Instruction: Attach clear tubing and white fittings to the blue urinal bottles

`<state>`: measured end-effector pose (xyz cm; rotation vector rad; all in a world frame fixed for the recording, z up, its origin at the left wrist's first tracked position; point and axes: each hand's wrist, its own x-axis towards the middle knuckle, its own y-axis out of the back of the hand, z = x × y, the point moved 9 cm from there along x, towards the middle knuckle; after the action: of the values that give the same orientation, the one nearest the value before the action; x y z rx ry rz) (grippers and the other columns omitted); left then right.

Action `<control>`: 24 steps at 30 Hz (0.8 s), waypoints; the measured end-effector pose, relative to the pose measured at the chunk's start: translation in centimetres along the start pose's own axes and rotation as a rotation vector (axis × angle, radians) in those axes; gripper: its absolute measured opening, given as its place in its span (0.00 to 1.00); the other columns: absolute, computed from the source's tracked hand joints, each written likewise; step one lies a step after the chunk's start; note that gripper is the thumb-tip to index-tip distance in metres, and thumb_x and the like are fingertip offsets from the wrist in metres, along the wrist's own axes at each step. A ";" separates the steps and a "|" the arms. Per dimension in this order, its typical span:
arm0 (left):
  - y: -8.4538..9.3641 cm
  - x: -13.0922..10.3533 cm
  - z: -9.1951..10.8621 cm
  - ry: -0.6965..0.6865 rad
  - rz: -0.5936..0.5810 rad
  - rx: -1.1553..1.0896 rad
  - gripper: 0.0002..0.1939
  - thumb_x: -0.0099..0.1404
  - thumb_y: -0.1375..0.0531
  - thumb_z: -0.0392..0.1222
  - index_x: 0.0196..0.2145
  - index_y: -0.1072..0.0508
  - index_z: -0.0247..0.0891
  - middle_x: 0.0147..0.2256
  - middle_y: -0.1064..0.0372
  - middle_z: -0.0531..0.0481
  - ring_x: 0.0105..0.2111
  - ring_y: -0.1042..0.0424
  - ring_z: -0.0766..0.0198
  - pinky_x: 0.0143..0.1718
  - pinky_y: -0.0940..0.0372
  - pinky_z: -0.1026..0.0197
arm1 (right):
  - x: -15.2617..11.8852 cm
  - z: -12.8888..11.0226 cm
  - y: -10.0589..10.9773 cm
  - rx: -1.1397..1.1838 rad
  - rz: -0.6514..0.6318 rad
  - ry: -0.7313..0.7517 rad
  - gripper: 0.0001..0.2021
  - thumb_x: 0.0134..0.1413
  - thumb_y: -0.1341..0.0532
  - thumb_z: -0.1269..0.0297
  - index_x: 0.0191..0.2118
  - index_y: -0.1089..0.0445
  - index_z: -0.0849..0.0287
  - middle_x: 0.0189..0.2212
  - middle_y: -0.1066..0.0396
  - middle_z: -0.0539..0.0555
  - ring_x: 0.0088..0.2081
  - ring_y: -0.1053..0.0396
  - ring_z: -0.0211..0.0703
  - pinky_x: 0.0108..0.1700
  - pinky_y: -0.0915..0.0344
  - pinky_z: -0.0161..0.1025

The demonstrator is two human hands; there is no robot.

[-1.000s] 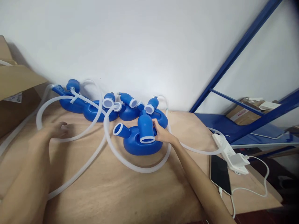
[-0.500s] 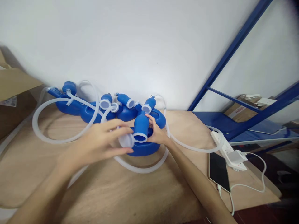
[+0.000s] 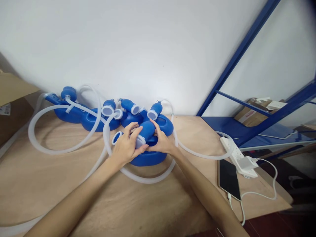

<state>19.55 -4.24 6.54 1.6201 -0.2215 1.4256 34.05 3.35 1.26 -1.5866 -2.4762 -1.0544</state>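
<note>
My right hand (image 3: 161, 141) is closed around a blue bulb-shaped cup (image 3: 147, 128), gripping its right side. My left hand (image 3: 127, 146) is closed on a translucent white ring-like insert (image 3: 140, 141), which sits against the cup's open end; whether it is seated inside cannot be told. Under both hands lies a blue rounded container (image 3: 149, 159) with a handle-like gap. A thick translucent hose (image 3: 148, 180) curves in front of it. Just left of my left fingers is another white-rimmed blue piece (image 3: 117, 137).
Along the wall stand more blue containers (image 3: 67, 113) and white-rimmed blue cups (image 3: 156, 110) with looped hoses. A cardboard box (image 3: 14, 115) is at left. On the right are a phone (image 3: 229, 179), a power strip (image 3: 238, 158) and a blue metal shelf (image 3: 219, 126).
My left hand has moved right, bringing the translucent insert to the cup. The cup's opening has turned toward the left hand. The view has shifted slightly.
</note>
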 end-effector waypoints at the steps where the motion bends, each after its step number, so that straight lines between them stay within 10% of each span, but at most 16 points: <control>1: -0.1 -0.1 0.1 0.009 0.024 -0.004 0.31 0.75 0.47 0.61 0.67 0.45 0.44 0.61 0.40 0.32 0.55 0.26 0.45 0.47 0.24 0.45 | 0.0 -0.1 0.0 -0.002 -0.005 0.008 0.66 0.40 0.22 0.49 0.77 0.63 0.51 0.71 0.43 0.66 0.63 0.31 0.63 0.64 0.32 0.59; 11: -1.0 -0.2 0.1 0.186 -0.015 0.174 0.25 0.74 0.50 0.60 0.58 0.37 0.40 0.54 0.31 0.35 0.39 0.22 0.52 0.26 0.34 0.59 | -0.3 0.1 0.0 0.016 0.006 0.023 0.66 0.41 0.21 0.50 0.76 0.63 0.54 0.63 0.33 0.65 0.56 0.25 0.60 0.61 0.30 0.58; 24: -1.1 -0.1 -1.7 0.523 -0.141 0.113 0.20 0.76 0.51 0.56 0.51 0.34 0.38 0.35 0.22 0.43 0.31 0.21 0.49 0.26 0.35 0.56 | -0.4 0.5 0.4 0.045 0.050 -0.048 0.63 0.40 0.21 0.45 0.74 0.60 0.49 0.64 0.35 0.64 0.60 0.28 0.60 0.64 0.32 0.60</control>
<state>19.07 -2.47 5.70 1.2642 0.2736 1.7157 34.71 3.36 0.92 -1.6703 -2.4576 -0.9593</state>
